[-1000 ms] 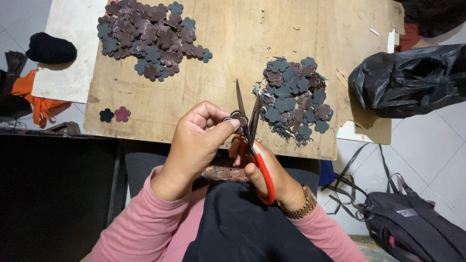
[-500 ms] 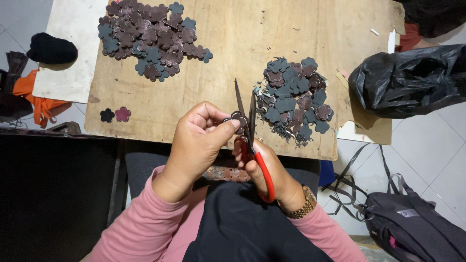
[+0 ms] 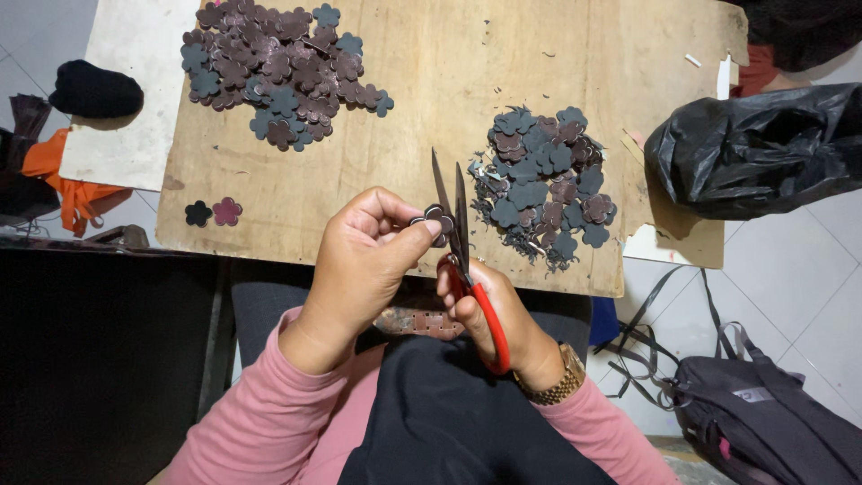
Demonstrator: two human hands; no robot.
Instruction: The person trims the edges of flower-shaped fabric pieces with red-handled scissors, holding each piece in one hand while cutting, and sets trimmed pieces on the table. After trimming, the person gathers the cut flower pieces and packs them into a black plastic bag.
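Red-handled scissors (image 3: 462, 260) sit in your right hand (image 3: 498, 314), fingers curled through and around the loops, with the two dark blades pointing up and away from you and parted only a little at the tips. Your left hand (image 3: 364, 256) pinches a small flower piece (image 3: 437, 220) between thumb and fingertips, holding it right against the blades, just above the near edge of the board (image 3: 431, 117). You wear pink sleeves, and a gold watch (image 3: 557, 386) shows at your right wrist.

Just beyond the scissors, to the right, lies a pile (image 3: 548, 184) of dark grey and brown flower shapes with thin trimmings scattered about it. A larger heap (image 3: 278, 67) of the same shapes lies at the far left of the board. Two loose flowers (image 3: 214, 213), one black and one plum, rest side by side near the board's left edge.

Off the board to the right you have a black bag (image 3: 754, 148), and lower right on the tiled floor a backpack (image 3: 772, 422). Orange cloth (image 3: 58, 175) lies at the far left.
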